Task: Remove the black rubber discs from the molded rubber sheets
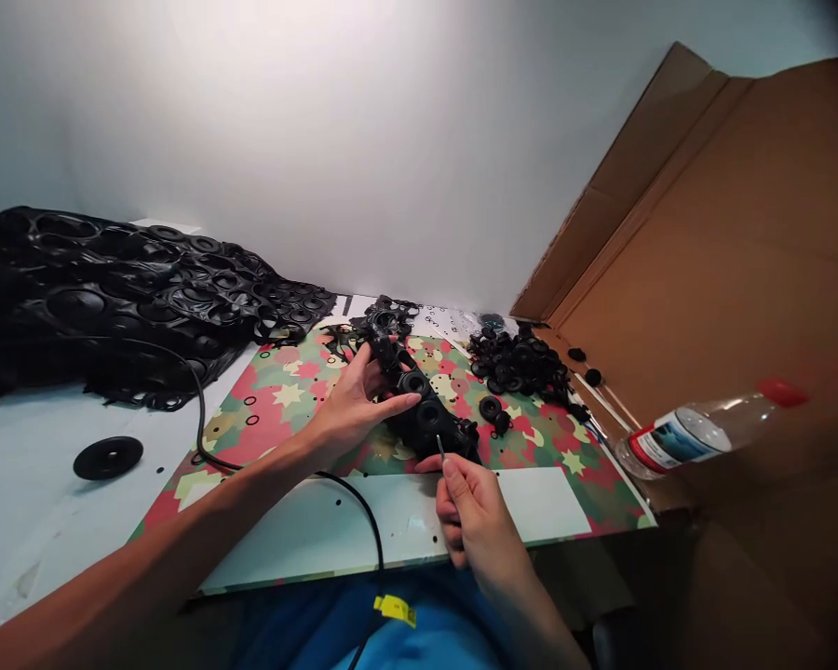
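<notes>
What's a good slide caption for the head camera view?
Left hand holds a black molded strip, right hand a slim metallic tool, near a heap of loose black round parts.

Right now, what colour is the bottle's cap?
The cap is red, clearest in the head view.

A white table (pixel 28 549) carries a camouflage-patterned sheet (pixel 290 397), with a plain white strip (pixel 545 498) along its near edge. Black rubber sheeting full of round openings (pixel 146 279) lies heaped toward the table's far left corner; nearer the left edge rests a black disc (pixel 108 458). Small round black rubber pieces (pixel 517 363) are piled toward the far right corner, a grooved ring (pixel 490 408) just beside them. Thin black rings (pixel 251 401) dot the patterned sheet. A black cable (pixel 202 419) crosses over the near edge.
</notes>
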Demonstrator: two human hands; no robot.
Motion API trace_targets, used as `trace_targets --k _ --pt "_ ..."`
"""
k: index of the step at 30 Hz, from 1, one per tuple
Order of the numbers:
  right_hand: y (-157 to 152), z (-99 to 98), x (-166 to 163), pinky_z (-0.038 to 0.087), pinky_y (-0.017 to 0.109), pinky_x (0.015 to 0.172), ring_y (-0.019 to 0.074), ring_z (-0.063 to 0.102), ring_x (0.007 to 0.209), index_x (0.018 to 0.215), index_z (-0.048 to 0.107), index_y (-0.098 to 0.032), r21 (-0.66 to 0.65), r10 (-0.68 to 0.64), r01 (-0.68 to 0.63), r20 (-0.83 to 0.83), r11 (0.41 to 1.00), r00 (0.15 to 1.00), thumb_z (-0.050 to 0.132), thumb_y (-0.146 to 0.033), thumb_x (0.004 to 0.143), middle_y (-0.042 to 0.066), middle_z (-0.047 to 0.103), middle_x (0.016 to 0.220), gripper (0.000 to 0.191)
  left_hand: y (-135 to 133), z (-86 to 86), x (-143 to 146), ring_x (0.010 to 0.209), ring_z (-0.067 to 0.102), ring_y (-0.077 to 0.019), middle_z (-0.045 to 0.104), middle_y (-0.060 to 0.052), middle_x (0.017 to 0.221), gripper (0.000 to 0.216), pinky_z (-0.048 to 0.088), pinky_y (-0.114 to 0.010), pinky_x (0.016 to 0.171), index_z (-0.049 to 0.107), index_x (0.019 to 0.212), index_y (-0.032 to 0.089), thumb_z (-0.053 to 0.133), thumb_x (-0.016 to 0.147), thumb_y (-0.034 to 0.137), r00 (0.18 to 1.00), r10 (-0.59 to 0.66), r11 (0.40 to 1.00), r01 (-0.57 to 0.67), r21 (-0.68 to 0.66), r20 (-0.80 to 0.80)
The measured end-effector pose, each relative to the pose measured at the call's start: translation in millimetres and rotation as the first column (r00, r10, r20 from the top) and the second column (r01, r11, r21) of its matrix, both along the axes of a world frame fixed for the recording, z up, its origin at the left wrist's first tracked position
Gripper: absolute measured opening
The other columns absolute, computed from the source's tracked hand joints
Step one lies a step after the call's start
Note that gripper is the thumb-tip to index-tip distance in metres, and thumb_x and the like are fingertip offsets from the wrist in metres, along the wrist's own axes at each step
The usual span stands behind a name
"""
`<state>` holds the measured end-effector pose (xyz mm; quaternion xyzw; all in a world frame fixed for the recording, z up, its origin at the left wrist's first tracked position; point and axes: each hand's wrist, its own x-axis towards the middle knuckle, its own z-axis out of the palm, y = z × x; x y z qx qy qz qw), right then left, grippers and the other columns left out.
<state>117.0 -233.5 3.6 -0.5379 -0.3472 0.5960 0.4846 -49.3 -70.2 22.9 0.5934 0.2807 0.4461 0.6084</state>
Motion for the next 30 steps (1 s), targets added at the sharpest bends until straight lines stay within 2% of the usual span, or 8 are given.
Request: trace_targets --k 5,11,15,19,22,24,27,30 --pt "2.7 7.2 -3.6 0.024 0.014 0.034 0.0043 0.026 0.046 0.12 0.068 -0.019 0.012 0.053 -0.054 0.079 0.998 0.995 0.061 -0.082 0.099 -0.011 0.038 0.068 0.067 0.7 -1.3 0.1 0.119 0.073 -0.0283 0.074 -0.011 0.129 0.076 0.06 -0.04 0.099 0.052 0.139 0.021 0.096 0.08 0.039 1.0 0.009 0.999 -0.009 0.037 -0.018" --pt "2.5 7.9 -8.5 0.018 0.014 0.036 0.0042 0.019 0.046 0.1 0.062 -0.021 0.074 -0.006 0.007 -0.022 0.997 1.0 0.062 -0.074 0.104 -0.012 0.033 0.063 0.054 -4.0 -0.9 1.7 0.111 0.077 -0.0282 0.076 -0.011 0.124 0.068 0.064 -0.042 0.097 0.054 0.132 0.022 0.095 0.08 0.042 0.997 0.055 0.996 -0.052 0.076 -0.045" --pt "1.0 6.2 -6.7 0.016 0.013 0.036 0.0034 0.016 0.045 0.093 0.057 -0.022 0.099 -0.051 0.061 -0.094 0.993 0.994 0.066 -0.075 0.102 -0.012 0.033 0.061 0.054 -5.9 5.9 3.0 0.105 0.076 -0.025 0.077 -0.008 0.117 0.054 0.064 -0.038 0.093 0.058 0.117 0.021 0.091 0.083 0.049 0.987 0.162 0.987 -0.162 0.013 -0.016" --pt "3.2 14.9 -2.4 0.013 0.012 0.036 0.0025 0.011 0.046 0.091 0.057 -0.022 0.107 -0.127 0.147 -0.181 0.983 0.975 0.077 -0.074 0.094 -0.014 0.031 0.06 0.056 4.6 13.0 -6.9 0.084 0.071 -0.0208 0.074 -0.003 0.089 0.042 0.059 -0.032 0.077 0.066 0.103 0.018 0.077 0.092 0.057 0.945 0.317 0.946 -0.321 -0.039 -0.074" --pt "10.3 26.3 2.9 0.013 0.011 0.037 0.0028 0.009 0.048 0.093 0.058 -0.022 0.092 -0.145 0.172 -0.244 0.981 0.959 0.082 -0.068 0.093 -0.014 0.029 0.06 0.052 12.2 17.2 -16.8 0.076 0.065 -0.0202 0.068 -0.003 0.082 0.041 0.051 -0.032 0.071 0.066 0.089 0.019 0.068 0.097 0.058 0.843 0.476 0.88 -0.455 0.137 -0.25" --pt "18.2 35.2 7.1 0.014 0.011 0.037 0.0032 0.008 0.049 0.096 0.06 -0.022 0.086 -0.127 0.159 -0.297 0.984 0.947 0.085 -0.064 0.093 -0.014 0.029 0.061 0.049 12.0 19.9 -19.4 0.077 0.063 -0.021 0.067 -0.006 0.093 0.041 0.047 -0.033 0.068 0.064 0.088 0.019 0.061 0.1 0.058 0.689 0.623 0.781 -0.528 0.334 -0.369" --pt "33.1 49.2 13.0 0.016 0.011 0.035 0.0036 0.007 0.049 0.098 0.061 -0.022 0.096 -0.049 0.09 -0.366 0.991 0.929 0.09 -0.057 0.091 -0.014 0.029 0.061 0.045 5.9 23.6 -17.2 0.087 0.065 -0.0256 0.063 -0.013 0.119 0.035 0.043 -0.034 0.064 0.061 0.107 0.019 0.061 0.101 0.054 0.434 0.786 0.619 -0.559 0.552 -0.441" --pt "48.3 62.5 17.9 0.016 0.011 0.034 0.004 0.005 0.049 0.096 0.062 -0.021 0.128 0.031 0.023 -0.403 0.992 0.915 0.091 -0.049 0.091 -0.014 0.029 0.061 0.04 2.1 26.1 -16.8 0.096 0.066 -0.0278 0.066 -0.011 0.115 0.033 0.042 -0.032 0.066 0.056 0.113 0.021 0.067 0.099 0.049 0.407 0.787 0.616 -0.469 0.633 -0.464"
